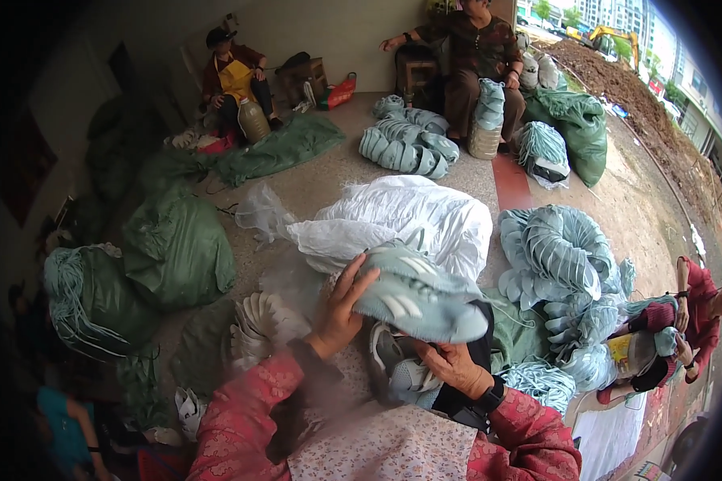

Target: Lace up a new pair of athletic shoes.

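Note:
A light blue shoe upper (417, 298) with white side stripes is held up over my lap. My left hand (341, 309) grips its left end, fingers spread along the edge and partly behind it. Just below its lower edge, my right hand (456, 369) has thumb and fingers pinched together; what lies between them is too small to make out. Beneath the hands, a grey and white shoe upper (387, 349) rests on my lap, partly covered. A patterned apron (377, 449) covers my front.
A white sack (409, 216) lies ahead. Coiled stacks of blue shoe uppers (565, 240) and pale blue laces (541, 386) are at right. Green sacks (180, 248) stand at left. Several people sit around, one co-worker in red (702, 317) at right.

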Action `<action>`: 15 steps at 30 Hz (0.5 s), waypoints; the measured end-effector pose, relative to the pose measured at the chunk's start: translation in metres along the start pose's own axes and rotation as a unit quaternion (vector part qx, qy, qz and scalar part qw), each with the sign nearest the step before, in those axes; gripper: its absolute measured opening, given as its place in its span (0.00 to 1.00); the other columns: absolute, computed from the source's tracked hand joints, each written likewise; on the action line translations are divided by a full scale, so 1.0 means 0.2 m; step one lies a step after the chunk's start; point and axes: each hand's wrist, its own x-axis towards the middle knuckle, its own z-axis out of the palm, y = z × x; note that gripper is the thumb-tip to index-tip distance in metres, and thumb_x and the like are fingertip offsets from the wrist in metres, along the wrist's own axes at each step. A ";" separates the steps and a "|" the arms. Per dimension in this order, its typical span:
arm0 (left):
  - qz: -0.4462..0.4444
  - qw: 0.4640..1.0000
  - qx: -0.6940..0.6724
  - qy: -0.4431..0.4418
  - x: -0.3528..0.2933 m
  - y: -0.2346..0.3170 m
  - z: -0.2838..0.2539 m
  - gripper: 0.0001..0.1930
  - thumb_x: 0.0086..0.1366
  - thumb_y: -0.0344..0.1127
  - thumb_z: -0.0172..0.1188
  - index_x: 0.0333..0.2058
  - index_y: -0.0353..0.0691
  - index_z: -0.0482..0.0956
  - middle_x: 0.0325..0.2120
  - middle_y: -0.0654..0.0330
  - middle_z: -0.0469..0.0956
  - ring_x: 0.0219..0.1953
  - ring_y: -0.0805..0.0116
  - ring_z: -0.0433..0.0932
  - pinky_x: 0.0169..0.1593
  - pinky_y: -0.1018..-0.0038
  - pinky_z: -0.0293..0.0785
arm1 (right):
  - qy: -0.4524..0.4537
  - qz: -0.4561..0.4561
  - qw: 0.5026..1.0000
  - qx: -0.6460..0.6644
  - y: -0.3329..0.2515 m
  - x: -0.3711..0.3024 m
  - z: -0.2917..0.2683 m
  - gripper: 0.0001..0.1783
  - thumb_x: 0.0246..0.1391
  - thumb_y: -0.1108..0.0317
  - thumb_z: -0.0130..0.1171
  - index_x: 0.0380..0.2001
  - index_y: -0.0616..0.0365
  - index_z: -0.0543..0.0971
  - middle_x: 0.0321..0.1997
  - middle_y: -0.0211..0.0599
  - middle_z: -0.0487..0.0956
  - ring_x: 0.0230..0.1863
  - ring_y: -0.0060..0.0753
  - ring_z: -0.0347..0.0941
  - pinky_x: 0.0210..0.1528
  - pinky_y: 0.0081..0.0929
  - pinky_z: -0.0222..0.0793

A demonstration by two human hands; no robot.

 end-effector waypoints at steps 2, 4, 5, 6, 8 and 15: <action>0.029 0.999 0.006 0.013 -0.02 0.01 0.00 0.29 0.54 0.18 0.54 0.56 0.42 0.72 0.64 0.46 0.62 0.66 0.45 0.62 0.66 0.59 0.58 | -0.035 -0.025 0.999 0.000 0.12 -0.07 0.00 0.25 0.48 0.81 0.56 0.54 0.63 0.77 0.56 0.37 0.74 0.60 0.37 0.69 0.62 0.35 0.65; 0.065 0.998 -0.007 0.025 -0.01 0.04 -0.01 0.24 0.55 0.21 0.57 0.52 0.43 0.74 0.64 0.47 0.63 0.67 0.45 0.61 0.67 0.56 0.54 | -0.033 -0.190 0.945 -0.264 0.15 -0.08 0.00 0.26 0.48 0.79 0.55 0.54 0.66 0.76 0.58 0.39 0.72 0.61 0.40 0.68 0.63 0.40 0.66; 0.066 0.998 -0.008 0.023 -0.01 0.04 0.00 0.24 0.55 0.21 0.57 0.52 0.43 0.74 0.64 0.47 0.63 0.67 0.45 0.61 0.67 0.56 0.54 | -0.049 -0.137 0.958 -0.247 0.15 -0.11 0.00 0.26 0.48 0.75 0.55 0.54 0.66 0.76 0.57 0.41 0.71 0.61 0.40 0.68 0.65 0.44 0.66; 0.067 0.997 -0.007 0.028 -0.02 0.03 0.00 0.22 0.55 0.22 0.58 0.50 0.43 0.75 0.64 0.46 0.63 0.67 0.45 0.60 0.67 0.55 0.55 | -0.049 -0.137 0.958 -0.245 0.17 -0.11 0.00 0.26 0.48 0.75 0.55 0.54 0.66 0.76 0.57 0.41 0.71 0.61 0.40 0.68 0.65 0.44 0.66; 0.067 0.997 -0.006 0.029 -0.04 0.02 0.01 0.20 0.55 0.24 0.59 0.48 0.43 0.75 0.64 0.46 0.63 0.67 0.45 0.60 0.67 0.54 0.55 | -0.034 -0.295 0.831 -0.471 0.22 -0.11 0.00 0.23 0.59 0.66 0.54 0.57 0.59 0.73 0.60 0.48 0.72 0.61 0.53 0.66 0.65 0.45 0.57; 0.076 0.997 0.025 -0.002 0.05 0.07 0.00 0.22 0.54 0.30 0.62 0.50 0.46 0.76 0.62 0.48 0.65 0.64 0.43 0.64 0.65 0.53 0.58 | -0.056 -0.287 0.803 -0.519 0.06 -0.05 0.01 0.20 0.55 0.74 0.53 0.52 0.61 0.78 0.56 0.39 0.74 0.60 0.41 0.69 0.62 0.36 0.68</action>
